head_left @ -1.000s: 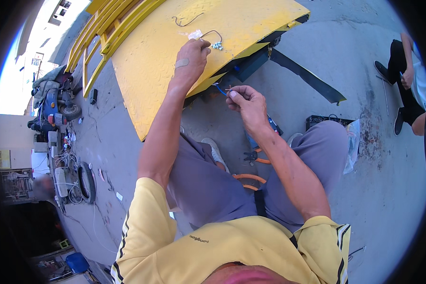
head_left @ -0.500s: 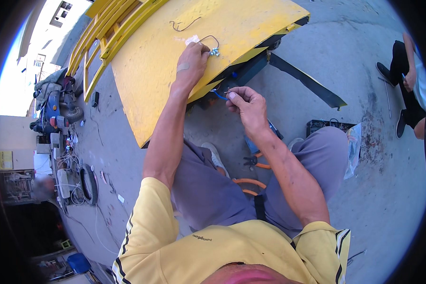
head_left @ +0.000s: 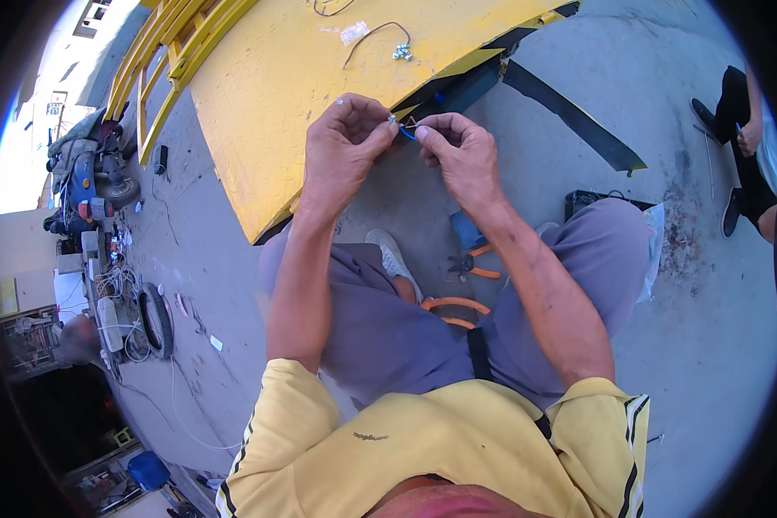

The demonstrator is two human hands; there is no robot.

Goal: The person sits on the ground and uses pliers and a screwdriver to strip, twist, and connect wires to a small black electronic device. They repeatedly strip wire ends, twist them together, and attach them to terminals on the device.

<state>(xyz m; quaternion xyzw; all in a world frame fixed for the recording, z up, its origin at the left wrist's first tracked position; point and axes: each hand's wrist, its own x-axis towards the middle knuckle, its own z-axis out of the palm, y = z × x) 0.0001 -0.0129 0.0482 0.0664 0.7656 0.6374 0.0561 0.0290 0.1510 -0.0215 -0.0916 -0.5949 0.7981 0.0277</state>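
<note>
Your left hand [head_left: 349,152] pinches a small silvery piece [head_left: 393,118]; your right hand [head_left: 464,161] pinches the thin blue plastic-coated wire [head_left: 407,135] between your hands. Hold the bare coppery strands [head_left: 410,123] steady.

Grey concrete ground [head_left: 691,354], stained at right, lies in daylight; at left stand a pale wall [head_left: 17,249], a dark opening [head_left: 60,419] and a sunlit, windowed facade [head_left: 102,53].

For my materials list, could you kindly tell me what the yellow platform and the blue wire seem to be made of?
Yellow platform: probably painted steel, matt, judging by its scuffed coat and faint tread pattern. Blue wire: seemingly smooth, likely plastic-covered, by its even colour; coppery strands beside it suggest bare copper.
</note>
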